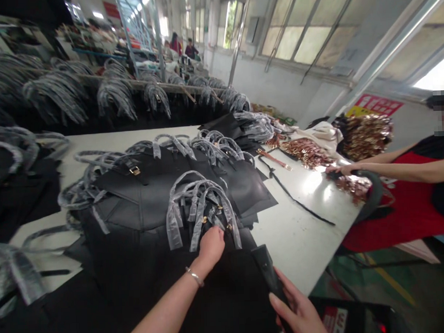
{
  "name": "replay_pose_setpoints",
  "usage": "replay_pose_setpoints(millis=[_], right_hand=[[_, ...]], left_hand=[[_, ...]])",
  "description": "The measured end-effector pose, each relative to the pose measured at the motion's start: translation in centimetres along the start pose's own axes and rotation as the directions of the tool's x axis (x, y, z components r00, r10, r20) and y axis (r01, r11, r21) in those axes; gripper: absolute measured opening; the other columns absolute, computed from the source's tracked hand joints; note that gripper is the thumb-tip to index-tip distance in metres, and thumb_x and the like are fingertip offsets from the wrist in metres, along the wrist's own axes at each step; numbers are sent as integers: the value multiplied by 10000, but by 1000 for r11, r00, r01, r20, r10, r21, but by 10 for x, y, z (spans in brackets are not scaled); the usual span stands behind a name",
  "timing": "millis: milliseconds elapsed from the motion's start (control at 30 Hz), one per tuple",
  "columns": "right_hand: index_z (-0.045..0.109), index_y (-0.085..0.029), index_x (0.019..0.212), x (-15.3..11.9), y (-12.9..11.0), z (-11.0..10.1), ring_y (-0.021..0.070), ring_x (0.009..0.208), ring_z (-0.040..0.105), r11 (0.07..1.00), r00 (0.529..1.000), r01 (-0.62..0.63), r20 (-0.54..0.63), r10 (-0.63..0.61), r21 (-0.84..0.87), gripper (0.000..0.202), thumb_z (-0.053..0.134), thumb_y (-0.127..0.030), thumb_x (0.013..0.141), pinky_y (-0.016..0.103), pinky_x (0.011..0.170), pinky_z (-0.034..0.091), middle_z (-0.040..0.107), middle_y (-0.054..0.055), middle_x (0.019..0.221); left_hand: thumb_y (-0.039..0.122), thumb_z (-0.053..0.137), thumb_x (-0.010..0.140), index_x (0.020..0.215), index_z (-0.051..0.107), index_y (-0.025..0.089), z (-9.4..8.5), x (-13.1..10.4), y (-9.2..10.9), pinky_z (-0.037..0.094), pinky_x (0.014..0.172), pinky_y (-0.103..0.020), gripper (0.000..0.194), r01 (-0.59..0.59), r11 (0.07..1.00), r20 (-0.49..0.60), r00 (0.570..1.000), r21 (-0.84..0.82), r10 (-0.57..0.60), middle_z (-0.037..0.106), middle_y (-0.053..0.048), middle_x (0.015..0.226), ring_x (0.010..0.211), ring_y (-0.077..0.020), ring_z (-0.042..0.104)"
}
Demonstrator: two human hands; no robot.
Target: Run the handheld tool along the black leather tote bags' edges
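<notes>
My left hand (212,244), with a silver bangle at the wrist, is closed among black strap ends and gold buckles (205,219). Its fingertips face away from me, so what they pinch is hidden. Around it arch several bag handles (199,191) wrapped in clear plastic, lying over stacked black leather panels (138,257). Lower right, my right hand (299,307) grips a long, flat black strap-like piece (267,269), thumb on the near side. That piece slants up toward the panels' right edge.
More black panels (248,182) with wrapped handles cover the white table (294,251). A black cord (299,202) and brown buckled straps (276,159) lie to the right. Across the table's right side, a person in a red apron (398,199) handles a dark curved strip (375,188).
</notes>
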State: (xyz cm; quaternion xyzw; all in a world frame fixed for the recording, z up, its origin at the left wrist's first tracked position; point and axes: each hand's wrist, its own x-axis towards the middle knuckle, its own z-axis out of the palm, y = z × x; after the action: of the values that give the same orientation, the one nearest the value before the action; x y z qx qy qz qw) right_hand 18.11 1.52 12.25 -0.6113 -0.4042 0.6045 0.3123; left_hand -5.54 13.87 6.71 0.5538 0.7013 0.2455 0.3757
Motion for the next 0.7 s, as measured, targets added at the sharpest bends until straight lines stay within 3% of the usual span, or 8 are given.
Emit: replay_pose_setpoints(millis=[100,200,333,400,500,600,700], right_hand=[[344,-163,1500,7,1,15,138,591,564,1000,1000,15,20,-14,-12,941,741,-563,745,284,496,467,672,130,1194],[389,-201,1482,15,-5,31,113,528,531,1000,996,20,87,-18,-20,871,722,-558,761,253,453,425,706,60,965],[411,-210,1470,21,-26,47,111,504,546,1000,970,-6,243,7,-5,806,705,-521,787,235,441,423,668,6,785],[425,-213,1461,25,-37,53,110,505,558,1000,956,-2,293,-2,14,771,700,-498,799,230,442,428,656,-3,761],[423,-209,1458,29,-50,59,113,512,568,998,968,30,247,-42,52,792,726,-487,781,231,443,439,659,-3,770],[403,-195,1465,28,-57,57,120,518,569,996,991,53,117,-62,75,859,753,-515,748,243,451,456,664,-2,769],[386,-167,1469,20,-56,47,132,517,565,997,998,36,40,-39,69,943,777,-558,705,258,456,463,660,-4,730]], left_hand=[[160,323,985,860,565,132,-4,-12,-8,500,626,-258,274,130,975,38,991,-178,-125,703,-120,823,657,-155,676],[199,335,989,937,567,128,-11,-24,-13,480,572,-211,248,171,918,79,985,-357,-153,723,-115,875,637,-122,671],[226,548,886,994,639,100,-20,-35,-15,411,531,-187,190,192,655,150,981,-731,-120,708,-80,797,615,-108,617],[192,602,823,934,680,92,-22,-40,-13,363,504,-178,169,215,557,191,976,-802,-103,672,-45,710,576,-93,568],[120,578,796,851,699,82,-26,-47,-8,353,500,-176,138,299,453,262,954,-840,-143,673,-57,705,558,-80,540],[66,578,786,900,693,89,-29,-52,0,448,569,-204,164,408,287,355,909,-867,-219,695,-81,767,606,-100,584],[21,656,733,924,665,103,-27,-52,4,517,655,-240,207,391,221,344,913,-894,-221,687,-67,795,690,-123,634]])
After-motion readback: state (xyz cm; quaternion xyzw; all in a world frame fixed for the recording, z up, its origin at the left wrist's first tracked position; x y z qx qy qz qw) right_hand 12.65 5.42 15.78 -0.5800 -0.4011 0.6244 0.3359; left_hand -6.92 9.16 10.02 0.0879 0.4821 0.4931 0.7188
